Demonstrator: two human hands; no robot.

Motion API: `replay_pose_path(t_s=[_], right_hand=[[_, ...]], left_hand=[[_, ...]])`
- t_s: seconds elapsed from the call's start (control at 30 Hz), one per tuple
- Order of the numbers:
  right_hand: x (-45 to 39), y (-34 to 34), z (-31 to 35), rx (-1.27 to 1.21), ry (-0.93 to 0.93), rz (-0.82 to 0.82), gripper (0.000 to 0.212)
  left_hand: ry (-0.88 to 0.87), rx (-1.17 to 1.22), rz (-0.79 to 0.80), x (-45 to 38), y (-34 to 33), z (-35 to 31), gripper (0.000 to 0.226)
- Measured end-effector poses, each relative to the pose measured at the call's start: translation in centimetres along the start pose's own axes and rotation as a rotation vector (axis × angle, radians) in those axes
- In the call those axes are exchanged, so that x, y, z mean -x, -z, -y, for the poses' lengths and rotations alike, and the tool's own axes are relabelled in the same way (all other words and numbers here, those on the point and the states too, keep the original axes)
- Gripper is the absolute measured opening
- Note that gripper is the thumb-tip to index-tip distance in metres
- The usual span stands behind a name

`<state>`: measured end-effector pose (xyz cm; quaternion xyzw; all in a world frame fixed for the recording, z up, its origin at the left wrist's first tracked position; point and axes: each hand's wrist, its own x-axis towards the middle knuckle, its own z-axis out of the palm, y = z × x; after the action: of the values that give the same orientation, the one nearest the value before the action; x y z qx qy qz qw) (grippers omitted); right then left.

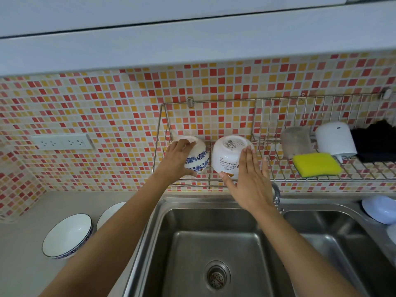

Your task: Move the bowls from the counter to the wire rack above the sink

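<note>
Both hands were up at the steel wire rack over the sink: the left hand was wrapped around an upturned white bowl with a blue floral band, while the right hand lay flat and open against an upturned plain white bowl with printed lettering just beside it. Two bowls were racked, then, or near enough. Down below the left forearm, two white blue-rimmed bowls waited on the pale counter, so roughly half the job looked left. Beneath the hands sat the stainless double sink; behind them, orange and red mosaic tiles.
</note>
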<state>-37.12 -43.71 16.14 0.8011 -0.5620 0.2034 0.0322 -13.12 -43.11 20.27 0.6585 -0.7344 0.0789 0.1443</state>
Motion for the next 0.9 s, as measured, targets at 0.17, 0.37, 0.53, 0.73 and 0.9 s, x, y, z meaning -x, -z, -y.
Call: replay_pose_path(t_s=[0.17, 0.37, 0.53, 0.73, 0.9], right_hand=[[0.0, 0.1, 0.0, 0.019, 0.009, -0.009, 0.101], [0.1, 0.1, -0.1, 0.023, 0.018, -0.012, 0.095], [0.3, 0.1, 0.0, 0.036, 0.044, -0.008, 0.088], [0.3, -0.1, 0.0, 0.034, 0.027, -0.023, 0.089], [0.4, -0.1, 0.3, 0.041, 0.014, -0.024, 0.089]], left_hand=[[0.009, 0.042, 0.003, 0.5, -0.1, -0.3, 0.087], [0.118, 0.102, -0.125, 1.6, -0.5, -0.7, 0.064], [0.3, 0.205, -0.072, 2.9, -1.1, -0.5, 0.057], [0.282, 0.24, -0.04, 2.8, -1.2, -0.3, 0.057], [0.3, 0.105, -0.128, 4.6, -1.8, -1.1, 0.059]])
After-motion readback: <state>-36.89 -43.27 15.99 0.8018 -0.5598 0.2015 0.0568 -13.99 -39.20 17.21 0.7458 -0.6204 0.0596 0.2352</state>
